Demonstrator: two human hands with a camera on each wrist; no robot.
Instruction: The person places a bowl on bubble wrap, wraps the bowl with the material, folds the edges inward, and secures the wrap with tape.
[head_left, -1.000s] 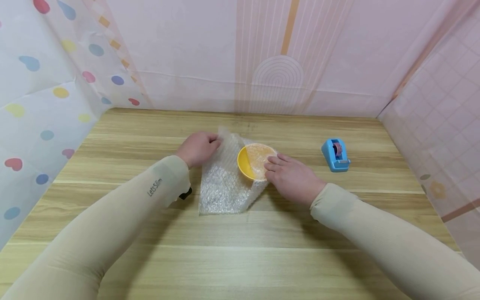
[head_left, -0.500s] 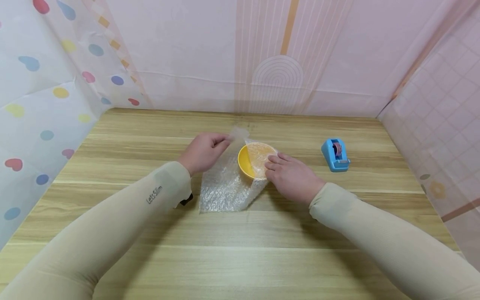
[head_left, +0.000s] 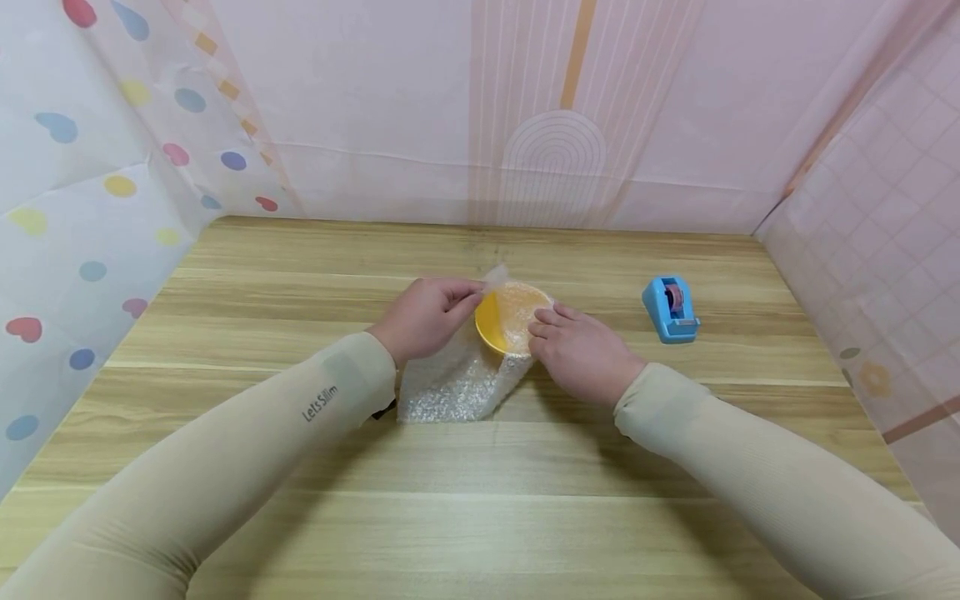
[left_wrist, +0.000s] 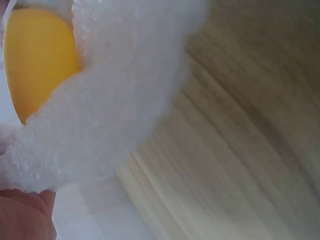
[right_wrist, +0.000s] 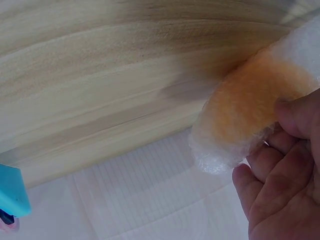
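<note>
A yellow bowl [head_left: 491, 327] sits at mid-table on a sheet of bubble wrap [head_left: 450, 393]. One part of the wrap is folded over the bowl's right side and into its opening. My left hand [head_left: 426, 318] pinches a raised corner of the sheet at the bowl's left rim. On the other side, my right hand [head_left: 581, 352] holds the wrapped edge, fingers over the rim. The right wrist view shows its thumb [right_wrist: 295, 116] against the bubble wrap [right_wrist: 260, 100], the bowl's colour showing through. In the left wrist view, the wrap [left_wrist: 105, 110] hides part of the bowl [left_wrist: 40, 60].
A blue tape dispenser [head_left: 672, 312] with a pinkish roll stands to the right on the wooden table [head_left: 480, 517]. Patterned sheets hang behind and along both sides. A dark object [head_left: 385, 410] shows below my left cuff.
My left hand has moved to the right, bringing the pinched corner of bubble wrap over to the bowl's left rim. My right hand has stayed nearly still on the bowl's right edge.
</note>
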